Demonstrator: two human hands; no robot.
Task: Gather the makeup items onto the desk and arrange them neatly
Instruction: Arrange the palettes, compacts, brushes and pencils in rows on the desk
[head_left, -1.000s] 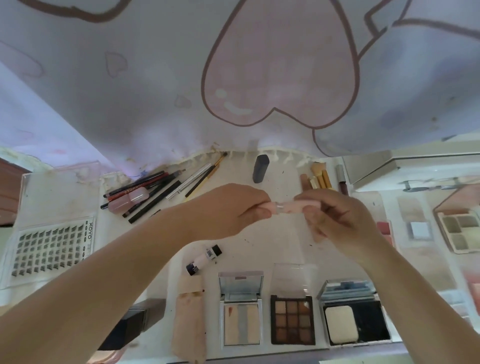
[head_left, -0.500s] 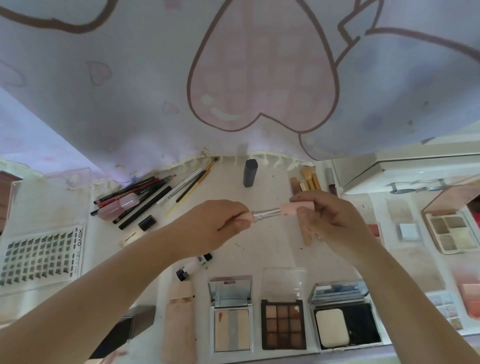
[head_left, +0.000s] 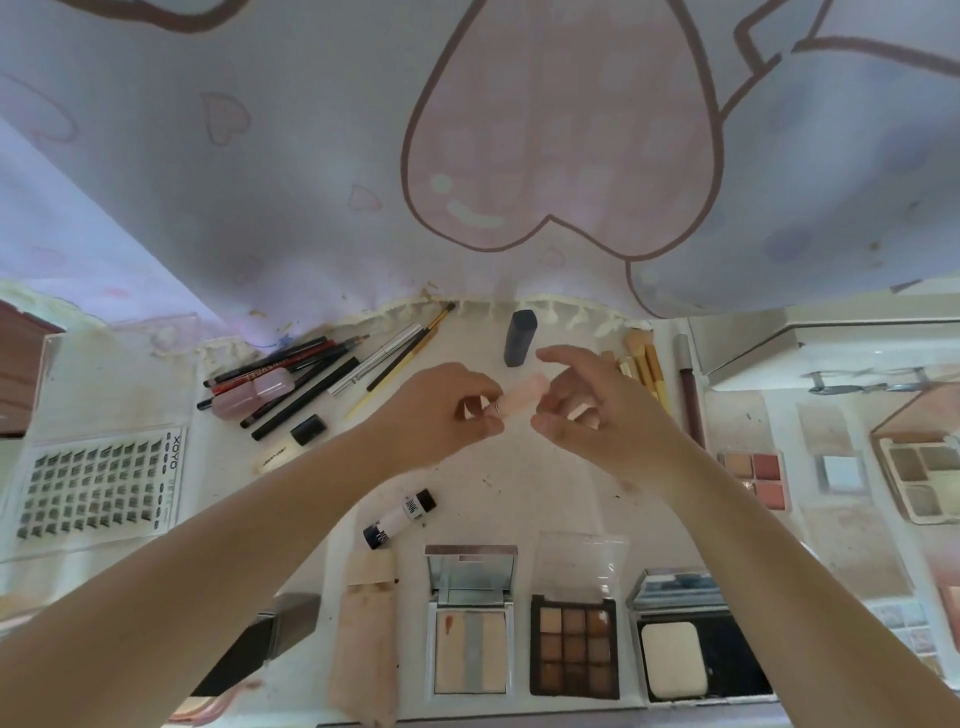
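Gripping pink tube, left hand

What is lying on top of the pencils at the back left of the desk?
A pink tube lies across the pencils, near their left ends. It covers part of several pencils, so their shafts beneath it cannot be seen.

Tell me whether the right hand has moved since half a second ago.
Yes. The right hand has shifted left, toward the dark grey tube, and its fingers have opened off the pink tube that the left hand grips.
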